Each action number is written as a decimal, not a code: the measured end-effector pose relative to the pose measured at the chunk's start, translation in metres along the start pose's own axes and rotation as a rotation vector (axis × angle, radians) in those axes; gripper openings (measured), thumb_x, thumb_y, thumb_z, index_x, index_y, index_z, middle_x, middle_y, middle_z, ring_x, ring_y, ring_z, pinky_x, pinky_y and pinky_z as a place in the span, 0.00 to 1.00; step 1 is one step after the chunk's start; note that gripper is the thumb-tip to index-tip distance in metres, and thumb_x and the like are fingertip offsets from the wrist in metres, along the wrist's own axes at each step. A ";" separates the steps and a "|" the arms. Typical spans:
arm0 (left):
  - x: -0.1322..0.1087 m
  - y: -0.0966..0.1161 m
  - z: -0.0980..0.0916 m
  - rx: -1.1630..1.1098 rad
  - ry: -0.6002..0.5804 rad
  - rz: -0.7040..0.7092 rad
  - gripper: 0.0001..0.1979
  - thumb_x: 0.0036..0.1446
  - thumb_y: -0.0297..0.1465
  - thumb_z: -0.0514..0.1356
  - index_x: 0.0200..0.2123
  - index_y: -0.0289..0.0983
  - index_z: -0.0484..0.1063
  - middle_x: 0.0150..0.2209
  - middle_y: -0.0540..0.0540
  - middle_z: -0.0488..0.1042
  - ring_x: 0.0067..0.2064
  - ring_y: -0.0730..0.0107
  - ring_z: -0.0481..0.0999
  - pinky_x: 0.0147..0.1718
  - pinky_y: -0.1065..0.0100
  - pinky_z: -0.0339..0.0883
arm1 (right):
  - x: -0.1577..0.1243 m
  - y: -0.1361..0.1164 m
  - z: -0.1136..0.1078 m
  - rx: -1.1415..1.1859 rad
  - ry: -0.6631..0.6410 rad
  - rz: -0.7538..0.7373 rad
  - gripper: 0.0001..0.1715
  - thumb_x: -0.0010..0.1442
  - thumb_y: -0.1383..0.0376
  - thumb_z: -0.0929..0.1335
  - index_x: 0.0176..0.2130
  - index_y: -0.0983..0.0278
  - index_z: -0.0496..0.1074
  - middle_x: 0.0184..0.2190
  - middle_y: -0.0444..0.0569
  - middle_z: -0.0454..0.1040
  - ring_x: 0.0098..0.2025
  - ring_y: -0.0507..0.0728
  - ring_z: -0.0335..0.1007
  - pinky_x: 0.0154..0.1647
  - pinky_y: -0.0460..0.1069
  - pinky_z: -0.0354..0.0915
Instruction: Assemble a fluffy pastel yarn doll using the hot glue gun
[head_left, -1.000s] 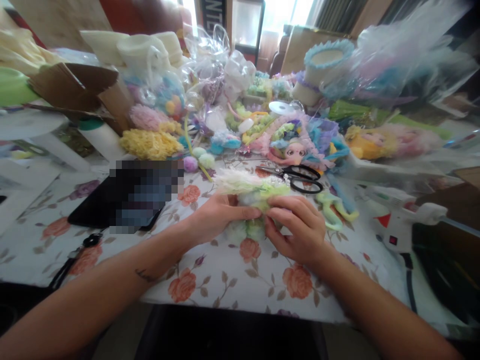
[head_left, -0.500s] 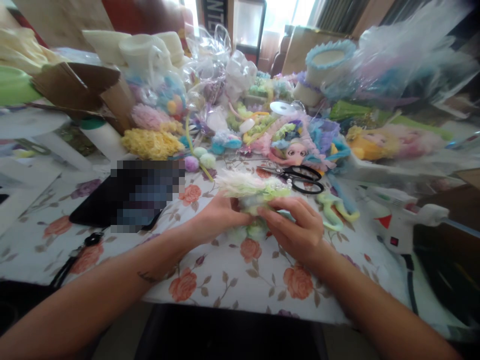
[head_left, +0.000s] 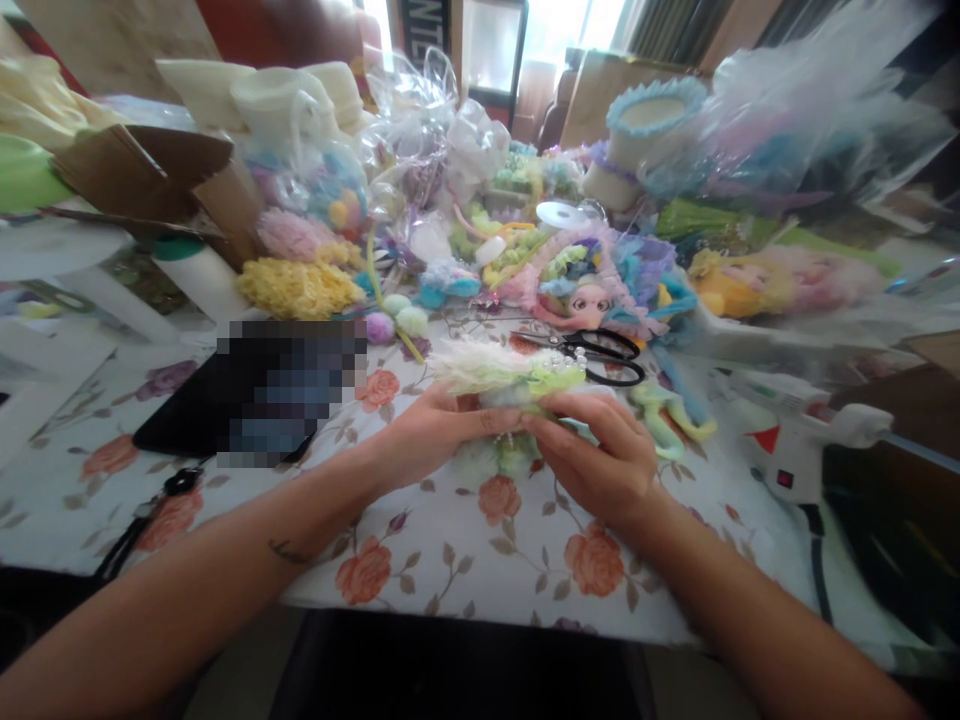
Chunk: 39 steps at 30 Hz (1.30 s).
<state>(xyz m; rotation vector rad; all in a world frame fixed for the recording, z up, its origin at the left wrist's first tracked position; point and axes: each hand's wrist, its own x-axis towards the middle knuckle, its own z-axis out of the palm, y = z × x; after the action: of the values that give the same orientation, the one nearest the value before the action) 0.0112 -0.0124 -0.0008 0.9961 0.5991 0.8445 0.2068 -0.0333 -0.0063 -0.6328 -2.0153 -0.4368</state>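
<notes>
A fluffy bundle (head_left: 480,368) of pale pink and yellow-green material with white beads is between my two hands, above the flowered cloth. My left hand (head_left: 442,430) is closed round its left side, the thumb lying across the front. On the right, my right hand (head_left: 592,440) pinches the front of the bundle, its fingertips close to my left thumb. More pale green fluff hangs below the fingers. Black-handled scissors (head_left: 611,345) lie just behind the bundle, and a pastel green and yellow strip (head_left: 664,415) lies to the right of my right hand.
A phone (head_left: 255,390) with a strap lies at left. White glue gun (head_left: 791,430) stands at right, its cord running to the front. Behind are pompoms (head_left: 394,325), yellow yarn (head_left: 300,288), a doll face (head_left: 589,305), a ribbon spool (head_left: 561,214), a cardboard box (head_left: 142,180) and plastic bags.
My left thumb has straightened across the front of the bundle, and my right fingers have shifted slightly right. The beads show more clearly. The whole view has shifted a little.
</notes>
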 end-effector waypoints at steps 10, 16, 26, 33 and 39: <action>0.001 0.000 0.001 0.047 0.021 0.010 0.11 0.50 0.28 0.71 0.39 0.38 0.82 0.38 0.46 0.84 0.49 0.59 0.81 0.49 0.63 0.71 | -0.002 -0.001 0.001 -0.010 -0.009 -0.006 0.08 0.64 0.75 0.68 0.40 0.65 0.77 0.38 0.52 0.77 0.40 0.55 0.76 0.42 0.51 0.77; 0.002 0.002 0.000 -0.045 -0.028 0.001 0.06 0.45 0.24 0.67 0.30 0.37 0.81 0.30 0.49 0.82 0.39 0.64 0.81 0.42 0.67 0.72 | 0.000 -0.001 0.003 -0.067 0.011 -0.111 0.06 0.59 0.76 0.73 0.38 0.67 0.77 0.36 0.52 0.78 0.39 0.55 0.75 0.39 0.49 0.78; -0.001 -0.001 0.000 -0.028 -0.044 -0.029 0.10 0.58 0.35 0.67 0.40 0.36 0.83 0.45 0.43 0.83 0.49 0.59 0.81 0.56 0.61 0.68 | 0.012 -0.003 0.001 -0.145 -0.023 -0.296 0.05 0.61 0.76 0.71 0.34 0.71 0.78 0.33 0.52 0.78 0.36 0.55 0.76 0.36 0.50 0.75; 0.000 0.002 0.001 -0.045 -0.017 -0.046 0.08 0.57 0.34 0.68 0.38 0.37 0.84 0.40 0.43 0.85 0.48 0.60 0.82 0.53 0.64 0.70 | 0.012 -0.003 0.003 -0.144 -0.027 -0.307 0.06 0.62 0.76 0.70 0.34 0.71 0.78 0.34 0.53 0.80 0.36 0.56 0.78 0.35 0.49 0.76; 0.001 0.002 -0.003 -0.037 0.000 -0.075 0.08 0.57 0.31 0.68 0.39 0.36 0.84 0.40 0.43 0.85 0.45 0.62 0.82 0.51 0.66 0.71 | 0.011 -0.002 -0.003 -0.083 -0.073 -0.303 0.05 0.62 0.76 0.70 0.37 0.74 0.78 0.37 0.58 0.81 0.40 0.59 0.80 0.38 0.51 0.78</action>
<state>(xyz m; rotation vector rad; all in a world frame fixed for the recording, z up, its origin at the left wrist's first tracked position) 0.0087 -0.0098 -0.0006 0.9344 0.6147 0.7870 0.2032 -0.0334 0.0041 -0.3977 -2.1804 -0.6889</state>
